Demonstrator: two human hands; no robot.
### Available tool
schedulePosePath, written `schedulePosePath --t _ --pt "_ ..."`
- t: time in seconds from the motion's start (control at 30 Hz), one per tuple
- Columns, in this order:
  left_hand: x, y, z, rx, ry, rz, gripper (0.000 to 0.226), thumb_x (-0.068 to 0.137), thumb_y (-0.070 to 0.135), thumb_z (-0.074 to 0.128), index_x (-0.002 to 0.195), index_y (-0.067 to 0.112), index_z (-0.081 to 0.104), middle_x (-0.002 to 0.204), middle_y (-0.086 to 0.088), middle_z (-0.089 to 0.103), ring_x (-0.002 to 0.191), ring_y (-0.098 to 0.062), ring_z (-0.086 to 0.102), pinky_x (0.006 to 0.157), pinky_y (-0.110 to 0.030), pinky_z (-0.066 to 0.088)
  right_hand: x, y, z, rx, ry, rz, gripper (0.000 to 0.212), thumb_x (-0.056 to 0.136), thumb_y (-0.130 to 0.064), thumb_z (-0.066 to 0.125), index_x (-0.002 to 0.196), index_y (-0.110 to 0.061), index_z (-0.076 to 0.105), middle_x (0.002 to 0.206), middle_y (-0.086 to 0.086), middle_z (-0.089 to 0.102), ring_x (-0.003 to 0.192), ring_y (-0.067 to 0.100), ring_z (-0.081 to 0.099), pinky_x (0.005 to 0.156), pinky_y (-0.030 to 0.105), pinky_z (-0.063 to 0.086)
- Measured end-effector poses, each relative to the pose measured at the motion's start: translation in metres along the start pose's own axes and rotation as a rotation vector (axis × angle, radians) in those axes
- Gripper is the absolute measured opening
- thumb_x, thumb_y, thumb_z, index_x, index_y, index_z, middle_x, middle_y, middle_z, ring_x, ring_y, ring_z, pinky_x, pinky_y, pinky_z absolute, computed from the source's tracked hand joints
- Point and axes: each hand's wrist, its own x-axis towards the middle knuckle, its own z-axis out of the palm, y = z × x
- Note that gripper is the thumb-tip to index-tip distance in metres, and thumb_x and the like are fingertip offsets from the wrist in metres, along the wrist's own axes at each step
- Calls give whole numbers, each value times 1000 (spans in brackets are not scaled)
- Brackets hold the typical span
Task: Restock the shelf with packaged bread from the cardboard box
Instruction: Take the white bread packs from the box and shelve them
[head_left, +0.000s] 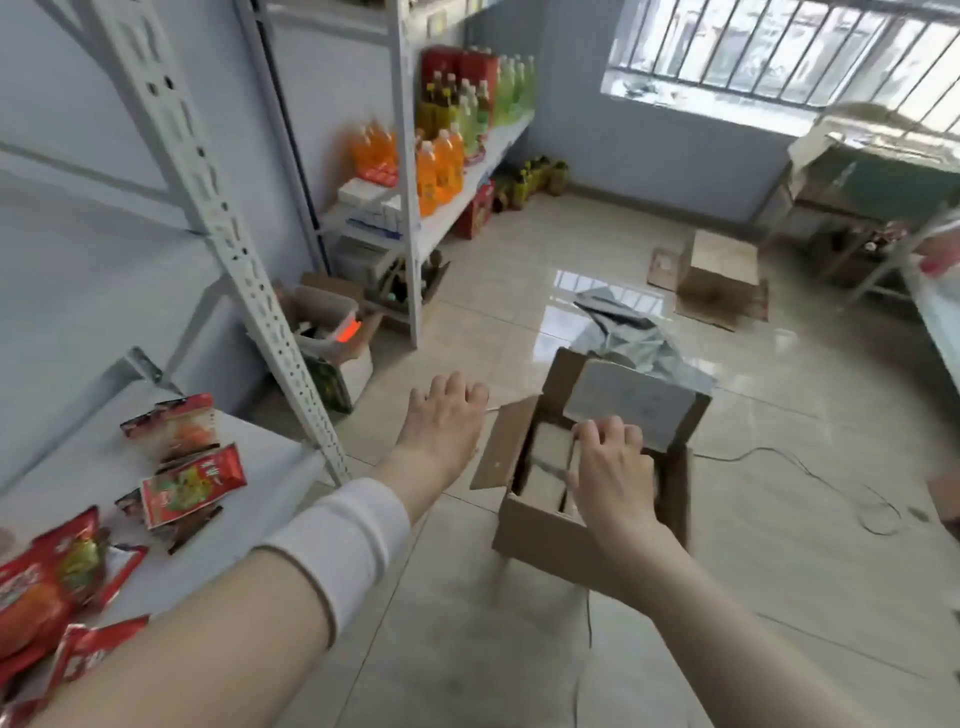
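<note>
Head view, down onto a tiled floor (789, 457) beside a white shelf (93, 467). Open cardboard box (545, 540) on the floor, flaps up, pale packaged bread (545, 486) stacked inside. Right hand (613, 467) reaching into the box, fingers curled over the top edge of one pack, gripping it. Left hand (447, 415) hovering just left of the box's left flap, fingers straight and spread, holding nothing. White sleeve (343, 540) round the left forearm. Red snack packets (192, 483) scattered on the shelf board at lower left. Drink bottles (441, 166) on a farther rack. Second carton (719, 265) well apart on the floor, below the barred window (779, 47).
</note>
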Motion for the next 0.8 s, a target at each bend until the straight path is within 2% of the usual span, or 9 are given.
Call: schedulePosePath --t 0.07,0.2,0.33,0.43,0.5,0.6,0.67,0.8 --pt "24 53 26 -27 -71 59 47 85 24 60 124 13 37 126 -11 42 116 -29 41 92 -39 37 -4 62 22 1 -66 111 39 86 -14 56 122 -17 44 127 8 41 115 28 37 86 39 43" --pt "60 117 78 -15 -187 147 39 86 17 57 120 12 38 123 -12 44 112 -30 43 89 -40 38 2 144 58 4 -180 278 46 84 -15 59 126 -18 41 130 9 40 118 28 36 86 38 42" --pt "103 139 125 -48 -281 159 44 83 23 62 120 13 39 120 -11 46 110 -29 45 88 -40 40 27 179 100 12 -274 333 35 88 -11 50 122 -18 43 127 7 41 116 27 36 82 36 42" --pt "145 147 172 -82 -342 148 47 82 28 64 118 13 39 121 -11 46 111 -29 45 93 -42 41 57 192 144 13 -360 332 38 88 -14 49 125 -19 41 129 6 39 117 27 36 87 35 41" --pt "176 152 211 -125 -405 114 50 81 31 65 119 13 39 122 -10 45 114 -29 44 95 -43 41 79 198 180 32 -438 352 41 87 -17 51 126 -19 40 129 6 39 119 27 35 91 36 41" --pt "223 157 266 -164 -461 64 54 82 36 64 123 14 37 125 -10 44 116 -28 43 94 -41 41 118 205 235 62 -536 363 44 86 -19 54 127 -18 37 130 7 37 119 28 35 89 36 41" --pt "255 161 303 -194 -463 9 58 83 36 63 127 12 34 128 -13 41 117 -29 42 95 -40 41 148 210 272 95 -548 372 46 87 -24 56 128 -16 36 130 9 38 118 28 36 88 37 43" --pt "312 172 372 -452 -441 -269 71 85 33 61 140 14 21 142 -19 27 128 -36 32 103 -45 33 213 218 348 267 -508 445 55 87 -36 57 130 -8 38 129 13 43 119 30 42 95 40 42"
